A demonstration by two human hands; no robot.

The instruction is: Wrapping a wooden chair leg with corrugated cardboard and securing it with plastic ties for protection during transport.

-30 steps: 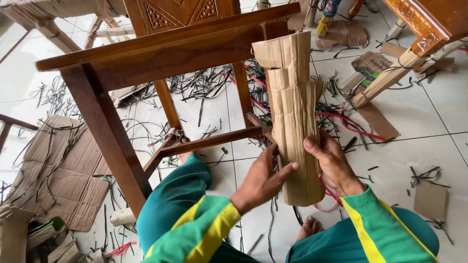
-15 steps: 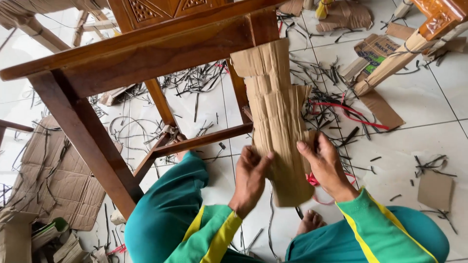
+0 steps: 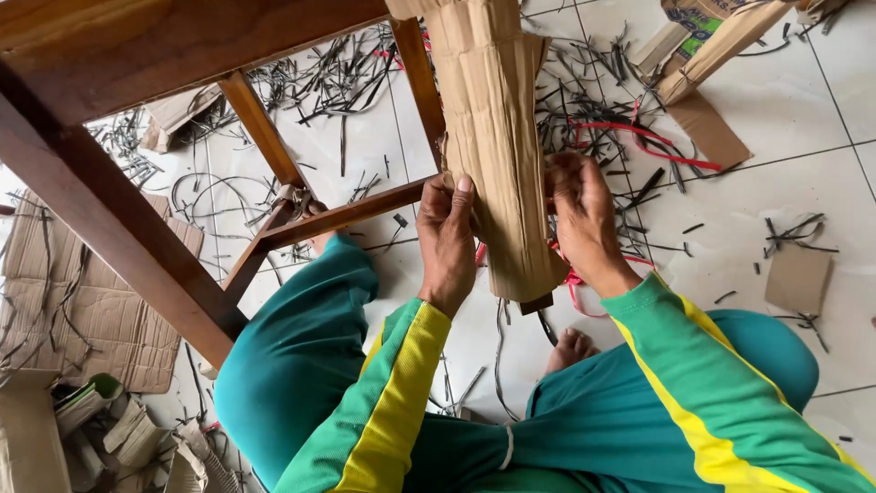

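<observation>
A creased sheet of brown cardboard (image 3: 497, 137) is wrapped around one leg of a dark wooden chair frame (image 3: 109, 219); the leg's foot shows just below the cardboard's lower edge. My left hand (image 3: 447, 242) grips the wrap's left side, thumb up along it. My right hand (image 3: 584, 219) presses the right side, fingers curled behind. A red strap (image 3: 577, 294) hangs by my right wrist. My sleeves are green with yellow stripes.
Black strap offcuts (image 3: 584, 100) and a red strap litter the white tiled floor. Flat cardboard (image 3: 73, 301) lies at the left, a small piece (image 3: 798, 278) at the right. Another cardboard-wrapped leg (image 3: 716, 46) stands at the top right. My bare foot (image 3: 570, 349) rests below the wrap.
The view has tilted down and closer. Both hands have slid up the cardboard wrap and closed tighter around it; the leg's foot now shows below the wrap.
</observation>
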